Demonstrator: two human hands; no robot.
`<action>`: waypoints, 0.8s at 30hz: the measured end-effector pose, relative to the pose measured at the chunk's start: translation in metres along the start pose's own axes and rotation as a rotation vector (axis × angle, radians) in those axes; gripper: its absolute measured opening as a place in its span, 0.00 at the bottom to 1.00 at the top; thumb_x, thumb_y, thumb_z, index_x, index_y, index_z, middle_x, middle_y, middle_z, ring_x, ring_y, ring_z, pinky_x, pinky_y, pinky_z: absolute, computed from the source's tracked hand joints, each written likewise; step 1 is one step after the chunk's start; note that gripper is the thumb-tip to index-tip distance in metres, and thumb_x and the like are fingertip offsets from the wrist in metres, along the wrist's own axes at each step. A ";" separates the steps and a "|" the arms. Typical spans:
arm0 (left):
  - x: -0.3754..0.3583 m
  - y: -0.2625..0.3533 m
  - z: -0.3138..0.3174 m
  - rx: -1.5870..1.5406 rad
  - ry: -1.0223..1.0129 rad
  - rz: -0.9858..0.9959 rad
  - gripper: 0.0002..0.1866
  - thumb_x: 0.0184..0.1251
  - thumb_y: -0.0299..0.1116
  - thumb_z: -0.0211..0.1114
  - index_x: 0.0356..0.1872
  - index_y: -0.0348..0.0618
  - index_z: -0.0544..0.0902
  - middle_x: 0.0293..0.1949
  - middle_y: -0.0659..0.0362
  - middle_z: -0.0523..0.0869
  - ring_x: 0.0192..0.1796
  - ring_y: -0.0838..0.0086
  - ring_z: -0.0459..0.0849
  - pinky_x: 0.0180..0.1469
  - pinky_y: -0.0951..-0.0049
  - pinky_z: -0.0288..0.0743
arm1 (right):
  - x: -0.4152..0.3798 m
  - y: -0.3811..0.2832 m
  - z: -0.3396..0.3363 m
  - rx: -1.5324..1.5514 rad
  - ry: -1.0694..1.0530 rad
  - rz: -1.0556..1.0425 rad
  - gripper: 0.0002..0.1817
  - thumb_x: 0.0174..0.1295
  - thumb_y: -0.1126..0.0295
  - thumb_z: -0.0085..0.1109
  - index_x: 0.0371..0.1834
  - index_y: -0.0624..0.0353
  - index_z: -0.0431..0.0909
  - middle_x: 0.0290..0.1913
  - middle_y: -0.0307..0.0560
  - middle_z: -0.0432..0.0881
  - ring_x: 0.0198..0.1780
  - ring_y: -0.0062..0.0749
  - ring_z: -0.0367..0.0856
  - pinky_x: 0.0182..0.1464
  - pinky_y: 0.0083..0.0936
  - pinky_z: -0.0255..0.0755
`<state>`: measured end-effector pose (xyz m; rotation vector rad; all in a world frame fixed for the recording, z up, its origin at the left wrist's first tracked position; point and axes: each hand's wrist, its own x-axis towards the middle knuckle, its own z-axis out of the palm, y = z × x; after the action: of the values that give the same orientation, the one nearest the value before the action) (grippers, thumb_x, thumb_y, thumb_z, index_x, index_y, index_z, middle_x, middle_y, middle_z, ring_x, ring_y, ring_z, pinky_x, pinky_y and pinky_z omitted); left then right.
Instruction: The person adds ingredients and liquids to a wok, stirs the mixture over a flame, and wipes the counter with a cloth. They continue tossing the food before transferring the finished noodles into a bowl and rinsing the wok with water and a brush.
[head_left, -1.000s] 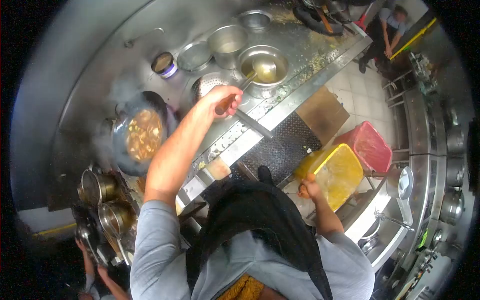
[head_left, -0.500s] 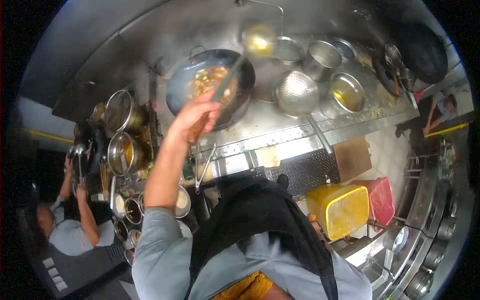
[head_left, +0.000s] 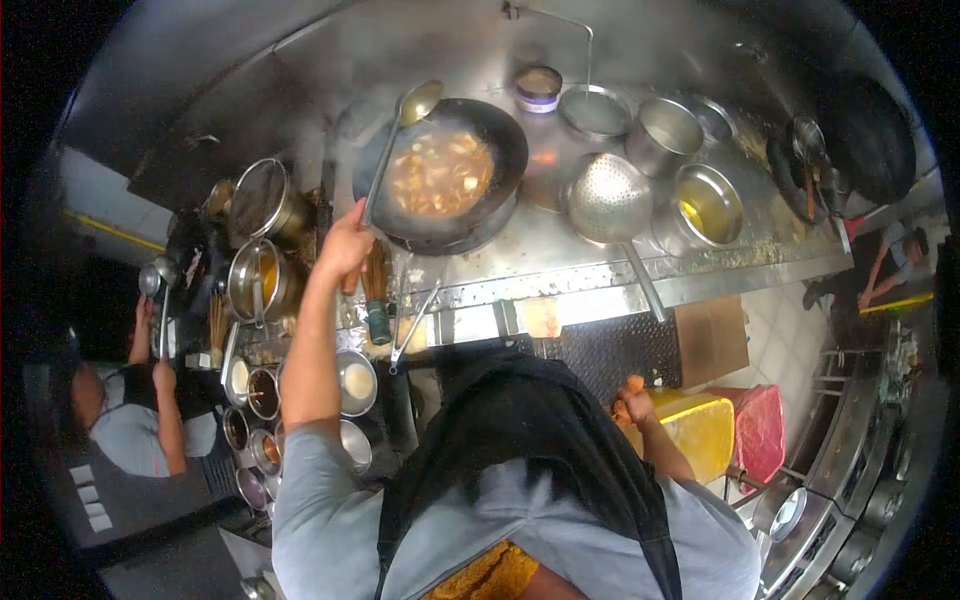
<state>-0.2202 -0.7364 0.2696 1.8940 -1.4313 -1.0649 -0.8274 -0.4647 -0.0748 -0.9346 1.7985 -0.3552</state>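
My left hand (head_left: 347,249) is closed round the handle of a ladle (head_left: 421,102), whose bowl is raised at the upper rim of a black wok (head_left: 510,150). Inside the wok, chunks of food lie in a brown, steaming sauce (head_left: 440,175). Low on the right, beside the yellow bin (head_left: 700,430), is my right hand (head_left: 632,402). Its fingers are curled; what they hold, if anything, is too small to make out.
Right of the wok are a perforated strainer (head_left: 610,198), a metal pot (head_left: 668,130) and a pot of yellow liquid (head_left: 710,205). Sauce containers (head_left: 357,385) stand at the left. A co-worker (head_left: 145,430) holds utensils at far left; another person (head_left: 895,260) is at far right.
My left hand has moved left and slightly down, swinging the ladle from right of the wok to its upper rim. My right hand has risen into fuller view beside the yellow bin.
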 end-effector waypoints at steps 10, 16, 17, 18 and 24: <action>0.040 -0.091 0.121 0.706 0.147 -0.144 0.32 0.68 0.34 0.50 0.74 0.62 0.60 0.48 0.42 0.85 0.49 0.51 0.86 0.51 0.50 0.77 | 0.081 0.171 -0.067 -0.322 -0.384 -0.471 0.25 0.64 0.46 0.56 0.48 0.59 0.79 0.39 0.45 0.81 0.42 0.36 0.79 0.46 0.34 0.74; -0.138 -0.025 0.099 0.598 0.205 -0.105 0.24 0.68 0.45 0.59 0.64 0.54 0.77 0.50 0.47 0.84 0.54 0.53 0.82 0.59 0.54 0.74 | 0.103 0.066 -0.060 -0.430 -0.544 -0.170 0.24 0.65 0.47 0.53 0.48 0.56 0.79 0.39 0.46 0.81 0.43 0.38 0.80 0.47 0.36 0.74; -0.171 -0.021 0.089 0.459 0.319 -0.055 0.24 0.67 0.45 0.61 0.64 0.53 0.77 0.49 0.48 0.84 0.53 0.55 0.82 0.58 0.56 0.74 | 0.102 0.052 -0.055 -0.416 -0.525 -0.132 0.23 0.66 0.47 0.52 0.48 0.56 0.79 0.39 0.46 0.81 0.43 0.39 0.80 0.47 0.36 0.74; -0.202 -0.019 0.076 0.321 0.430 0.010 0.24 0.67 0.44 0.62 0.64 0.52 0.77 0.48 0.48 0.84 0.52 0.56 0.83 0.57 0.58 0.75 | 0.102 0.040 -0.050 -0.404 -0.504 -0.115 0.23 0.66 0.47 0.52 0.47 0.56 0.79 0.39 0.46 0.81 0.43 0.39 0.80 0.47 0.37 0.74; -0.408 -0.106 -0.043 0.267 0.452 -0.265 0.14 0.65 0.35 0.65 0.50 0.46 0.86 0.43 0.51 0.89 0.43 0.66 0.87 0.48 0.68 0.78 | 0.075 -0.005 -0.016 -0.388 -0.435 -0.123 0.22 0.68 0.47 0.48 0.47 0.53 0.79 0.40 0.46 0.82 0.43 0.41 0.80 0.48 0.39 0.74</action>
<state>-0.1797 -0.3173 0.3194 2.3768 -1.1237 -0.5135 -0.8521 -0.5261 -0.1147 -1.2848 1.4316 0.1266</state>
